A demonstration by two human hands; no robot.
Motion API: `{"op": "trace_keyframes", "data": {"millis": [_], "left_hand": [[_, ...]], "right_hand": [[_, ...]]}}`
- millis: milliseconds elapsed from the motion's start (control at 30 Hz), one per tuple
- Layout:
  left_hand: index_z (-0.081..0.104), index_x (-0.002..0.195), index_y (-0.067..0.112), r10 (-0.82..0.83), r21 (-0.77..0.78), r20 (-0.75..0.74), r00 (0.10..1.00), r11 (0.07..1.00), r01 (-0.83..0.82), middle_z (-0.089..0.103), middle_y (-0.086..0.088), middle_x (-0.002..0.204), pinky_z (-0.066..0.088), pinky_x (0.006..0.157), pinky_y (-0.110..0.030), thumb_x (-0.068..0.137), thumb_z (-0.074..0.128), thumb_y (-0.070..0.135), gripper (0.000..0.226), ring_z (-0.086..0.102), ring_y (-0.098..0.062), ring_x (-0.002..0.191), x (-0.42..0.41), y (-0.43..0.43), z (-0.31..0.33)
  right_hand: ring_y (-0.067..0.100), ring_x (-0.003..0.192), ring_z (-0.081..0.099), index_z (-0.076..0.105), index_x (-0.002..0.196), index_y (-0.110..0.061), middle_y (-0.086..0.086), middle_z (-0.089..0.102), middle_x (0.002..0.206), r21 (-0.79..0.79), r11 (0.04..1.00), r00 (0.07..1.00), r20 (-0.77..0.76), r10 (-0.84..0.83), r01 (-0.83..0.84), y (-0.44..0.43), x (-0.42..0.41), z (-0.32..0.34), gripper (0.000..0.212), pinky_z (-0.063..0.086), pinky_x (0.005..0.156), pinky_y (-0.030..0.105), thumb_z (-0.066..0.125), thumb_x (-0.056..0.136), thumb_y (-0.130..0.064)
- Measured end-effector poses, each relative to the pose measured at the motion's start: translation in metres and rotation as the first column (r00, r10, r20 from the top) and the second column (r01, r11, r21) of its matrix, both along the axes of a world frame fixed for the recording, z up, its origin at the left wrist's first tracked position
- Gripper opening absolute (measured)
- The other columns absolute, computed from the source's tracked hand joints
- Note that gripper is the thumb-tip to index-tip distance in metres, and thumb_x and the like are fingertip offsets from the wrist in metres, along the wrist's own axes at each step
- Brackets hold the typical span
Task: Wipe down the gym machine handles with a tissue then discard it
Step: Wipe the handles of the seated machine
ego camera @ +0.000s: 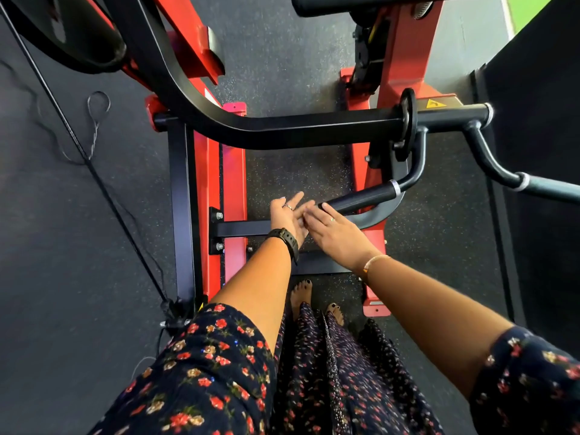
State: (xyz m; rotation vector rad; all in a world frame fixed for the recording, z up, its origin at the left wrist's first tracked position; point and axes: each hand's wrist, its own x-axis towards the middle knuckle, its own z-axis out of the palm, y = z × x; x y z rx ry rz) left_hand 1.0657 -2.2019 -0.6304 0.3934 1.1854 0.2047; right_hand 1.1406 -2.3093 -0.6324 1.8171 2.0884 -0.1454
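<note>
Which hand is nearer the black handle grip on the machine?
Right. The right hand lies against the free end of the grip; the left hand is just past that end, on its left side.

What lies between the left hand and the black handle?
Head view: only the right hand, fingers extended, lies between the left hand and the handle.

The left forearm (266,277) and right forearm (423,302), both bare, reach forward and converge. The left hand (287,216) is turned palm inward, fingers straight and slightly spread. The right hand (334,229) lies palm down, its straight fingers (310,212) touching the left hand's fingers.
</note>
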Motion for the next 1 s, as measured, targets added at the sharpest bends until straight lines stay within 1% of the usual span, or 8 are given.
{"op": "trace_keyframes", "data": {"millis": [200,367,533,633,733,800,900,1000], "left_hand": [[0.044,0.142,0.018,-0.071,0.008,-0.013,0.997,0.997,0.071,0.051,-0.013,0.141,0.039,0.090,-0.034,0.100,0.017,0.041,0.055,0.055,-0.023,0.111,0.000,0.002,0.000],[0.045,0.142,0.016,-0.068,0.031,-0.014,0.998,0.997,0.069,0.045,-0.009,0.147,0.036,0.100,-0.033,0.100,0.018,0.039,0.054,0.044,-0.023,0.134,0.004,0.003,-0.001],[0.048,0.140,0.017,-0.064,0.062,-0.046,0.997,0.996,0.067,0.055,-0.009,0.136,0.038,0.085,-0.032,0.100,0.020,0.040,0.054,0.055,-0.018,0.109,0.006,0.004,-0.002],[0.048,0.140,0.017,-0.081,0.040,-0.025,0.996,0.996,0.082,0.052,-0.012,0.140,0.037,0.101,-0.035,0.100,0.020,0.041,0.054,0.050,-0.025,0.125,0.006,0.001,-0.004],[0.045,0.142,0.015,-0.081,0.020,-0.006,0.997,0.997,0.081,0.049,-0.015,0.142,0.034,0.107,-0.036,0.101,0.019,0.040,0.055,0.044,-0.029,0.133,0.007,-0.001,-0.002],[0.045,0.142,0.014,-0.044,0.023,-0.010,0.999,0.999,0.044,0.049,-0.014,0.143,0.034,0.102,-0.035,0.101,0.019,0.039,0.054,0.043,-0.028,0.134,0.008,-0.001,-0.001],[0.045,0.141,0.013,0.011,0.027,-0.012,1.000,1.000,-0.011,0.049,-0.011,0.142,0.035,0.099,-0.034,0.101,0.020,0.038,0.053,0.043,-0.025,0.134,0.010,0.001,0.000],[0.046,0.141,0.012,0.010,0.021,0.006,1.000,1.000,-0.010,0.053,-0.012,0.136,0.035,0.106,-0.037,0.101,0.023,0.037,0.052,0.050,-0.024,0.122,0.011,-0.002,0.002]], "right_hand": [[0.031,0.123,0.054,0.075,0.103,-0.014,0.006,0.069,0.111,-0.061,0.982,0.976,0.119,0.185,-0.179,0.006,0.007,0.001,0.025,0.029,0.114,0.048,0.067,0.080,-0.022],[0.035,0.139,0.031,0.046,0.139,-0.004,0.015,0.044,0.143,-0.062,0.997,0.976,0.211,0.057,-0.045,0.029,-0.002,-0.004,0.044,0.001,0.117,0.046,0.036,0.099,-0.020],[0.033,0.123,0.053,0.066,0.118,-0.005,0.015,0.061,0.126,0.006,0.996,0.996,0.022,-0.087,0.087,0.009,-0.005,0.000,0.047,0.036,0.110,0.045,0.030,0.089,-0.015],[0.035,0.125,0.051,0.068,0.114,-0.002,0.015,0.062,0.124,0.016,0.999,0.999,0.028,-0.030,0.030,-0.005,-0.006,-0.002,0.051,0.033,0.110,0.046,0.026,0.088,-0.014],[0.031,0.126,0.051,0.070,0.112,-0.007,0.011,0.065,0.119,0.061,0.997,0.999,0.003,0.047,-0.047,-0.002,-0.003,-0.003,0.034,0.030,0.112,0.046,0.051,0.087,-0.019],[0.031,0.130,0.046,0.064,0.122,-0.008,0.011,0.060,0.127,0.051,0.999,1.000,-0.006,0.017,-0.017,0.007,0.001,0.001,0.037,0.022,0.115,0.047,0.056,0.088,-0.020],[0.031,0.143,0.027,0.037,0.144,-0.005,0.013,0.039,0.148,0.000,0.994,0.994,0.001,-0.111,0.111,0.016,0.002,0.003,0.051,0.006,0.118,0.045,0.030,0.095,-0.016],[0.032,0.144,0.021,0.023,0.149,-0.002,0.016,0.032,0.152,0.050,0.973,0.975,-0.014,-0.223,0.224,0.003,0.003,0.002,0.061,0.007,0.117,0.045,0.015,0.089,-0.012]]}}
